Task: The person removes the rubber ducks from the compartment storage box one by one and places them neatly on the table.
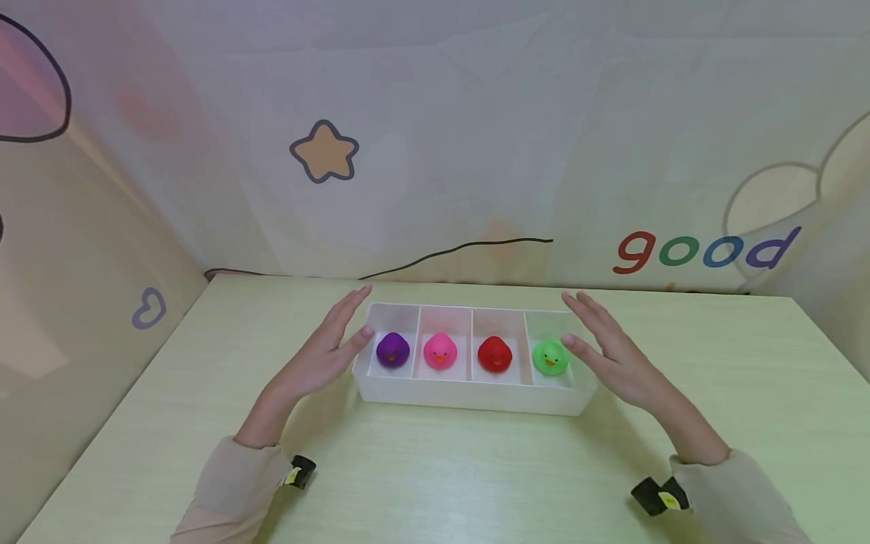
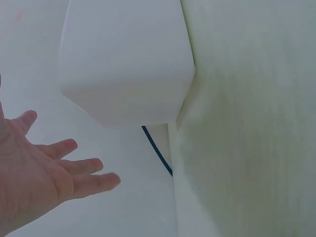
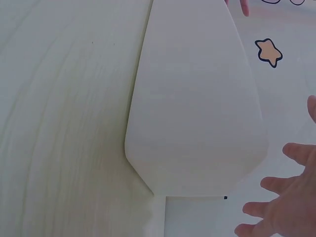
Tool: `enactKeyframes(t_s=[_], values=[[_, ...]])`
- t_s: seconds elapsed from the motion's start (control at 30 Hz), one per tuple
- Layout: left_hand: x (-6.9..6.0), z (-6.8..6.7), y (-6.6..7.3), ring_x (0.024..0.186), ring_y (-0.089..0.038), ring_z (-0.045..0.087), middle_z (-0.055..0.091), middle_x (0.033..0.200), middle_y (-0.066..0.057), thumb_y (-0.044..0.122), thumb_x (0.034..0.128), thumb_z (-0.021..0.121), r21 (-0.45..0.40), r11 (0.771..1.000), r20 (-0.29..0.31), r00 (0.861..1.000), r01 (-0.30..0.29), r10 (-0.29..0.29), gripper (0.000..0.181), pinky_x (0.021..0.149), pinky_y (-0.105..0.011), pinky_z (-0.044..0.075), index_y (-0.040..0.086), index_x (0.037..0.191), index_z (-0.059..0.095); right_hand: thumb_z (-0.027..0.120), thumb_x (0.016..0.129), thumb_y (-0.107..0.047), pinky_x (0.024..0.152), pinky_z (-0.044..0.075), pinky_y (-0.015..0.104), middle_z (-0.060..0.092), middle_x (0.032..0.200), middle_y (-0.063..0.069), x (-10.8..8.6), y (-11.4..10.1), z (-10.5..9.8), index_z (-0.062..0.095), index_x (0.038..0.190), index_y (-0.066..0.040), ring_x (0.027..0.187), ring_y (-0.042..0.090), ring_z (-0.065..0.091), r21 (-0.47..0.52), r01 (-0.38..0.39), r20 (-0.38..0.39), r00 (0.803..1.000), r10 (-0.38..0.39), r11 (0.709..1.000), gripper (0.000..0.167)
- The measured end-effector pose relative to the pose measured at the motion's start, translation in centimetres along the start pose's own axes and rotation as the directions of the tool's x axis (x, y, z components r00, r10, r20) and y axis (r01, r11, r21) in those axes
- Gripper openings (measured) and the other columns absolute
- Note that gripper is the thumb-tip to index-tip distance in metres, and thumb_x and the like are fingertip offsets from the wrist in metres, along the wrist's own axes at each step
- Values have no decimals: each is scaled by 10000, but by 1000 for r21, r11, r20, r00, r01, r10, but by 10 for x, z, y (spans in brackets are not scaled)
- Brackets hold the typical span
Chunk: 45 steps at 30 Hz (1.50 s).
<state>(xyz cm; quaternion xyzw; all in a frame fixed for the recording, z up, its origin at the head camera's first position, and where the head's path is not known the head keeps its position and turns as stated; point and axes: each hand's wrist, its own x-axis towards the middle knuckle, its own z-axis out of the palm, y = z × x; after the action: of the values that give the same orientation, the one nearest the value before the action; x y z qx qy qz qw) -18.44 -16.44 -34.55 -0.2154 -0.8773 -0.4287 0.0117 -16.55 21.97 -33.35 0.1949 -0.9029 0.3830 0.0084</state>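
Note:
A white box [image 1: 469, 394] with several compartments stands on the table. One rubber duck sits in each compartment: a purple duck [image 1: 393, 350], a pink duck [image 1: 440, 351], a red duck [image 1: 495, 354] and a green duck [image 1: 550, 357]. My left hand [image 1: 322, 353] is held at the box's left end, fingers straight and holding nothing. At the right end, my right hand [image 1: 620, 369] has its fingers extended, with the thumb overlapping the green duck's compartment in the head view. Both wrist views show the box's plain outer side and empty palms; whether either hand touches the box I cannot tell.
The pale wooden table [image 1: 442, 476] ends at a printed cloth backdrop [image 1: 442, 151] behind the box. A star and the word "good" are printed on it. Another cloth wall [image 1: 88, 279] rises along the left edge.

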Motion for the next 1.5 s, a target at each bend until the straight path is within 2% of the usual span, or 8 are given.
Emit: enactKeyframes(t_s=[0.13,0.23,0.37,0.5,0.77,1.03,1.23,1.5], values=[[2,1,-2,1356,-390,113,141,1502,-122,317,968,423,-86,996,0,1000,16,-16,578,1023,-620,151,140,1459,174,485,945,-255,914,203,716,107,1490,203,0,1,0,197,1457,-134,1340,427,105,35,-7,-7,1000,7,999,600],[3,2,-2,1332,-437,153,139,1506,-102,292,969,430,-154,987,7,999,52,-52,565,1016,-625,165,161,1458,180,485,945,-253,922,203,710,138,1486,199,0,2,1,208,1454,-129,1338,424,120,56,-15,-21,1000,16,998,593],[3,2,-2,1320,-436,205,142,1506,-90,280,958,461,-239,965,17,995,104,-102,563,1011,-606,213,185,1449,202,484,947,-249,952,214,677,185,1470,202,1,4,3,231,1444,-97,1321,428,166,103,-33,-41,998,38,994,577],[4,2,-1,1302,-419,264,181,1482,-139,276,934,514,-304,941,26,988,151,-150,577,981,-577,298,186,1433,238,487,948,-238,958,278,626,241,1440,212,1,4,5,266,1425,-55,1275,436,246,161,-43,-64,997,54,986,557],[7,5,-8,1277,-401,320,256,1443,-162,260,891,591,-336,918,32,976,212,-214,575,953,-563,347,170,1392,324,514,936,-220,915,375,578,360,1365,209,3,10,9,337,1394,-38,1204,396,369,193,-52,-106,992,73,980,524],[10,5,-15,1264,-407,339,318,1405,-157,184,881,601,-319,912,57,966,256,-251,514,936,-523,389,126,1347,392,569,907,-229,908,406,540,462,1291,188,3,12,11,447,1326,-35,1135,334,444,193,-76,-109,989,99,978,477],[11,5,-18,1254,-387,360,325,1394,-152,163,874,605,-307,903,97,954,300,-284,496,914,-483,425,104,1331,421,628,867,-201,880,426,525,544,1208,159,6,15,14,546,1228,-18,1055,309,510,143,-57,-109,991,73,988,413],[12,5,-20,1231,-413,378,347,1375,-190,117,886,576,-308,900,135,950,310,-281,446,889,-480,445,45,1305,440,719,773,-111,749,466,456,606,1072,144,10,15,21,645,1067,-1,903,300,581,-72,3,-116,993,-11,997,322]])
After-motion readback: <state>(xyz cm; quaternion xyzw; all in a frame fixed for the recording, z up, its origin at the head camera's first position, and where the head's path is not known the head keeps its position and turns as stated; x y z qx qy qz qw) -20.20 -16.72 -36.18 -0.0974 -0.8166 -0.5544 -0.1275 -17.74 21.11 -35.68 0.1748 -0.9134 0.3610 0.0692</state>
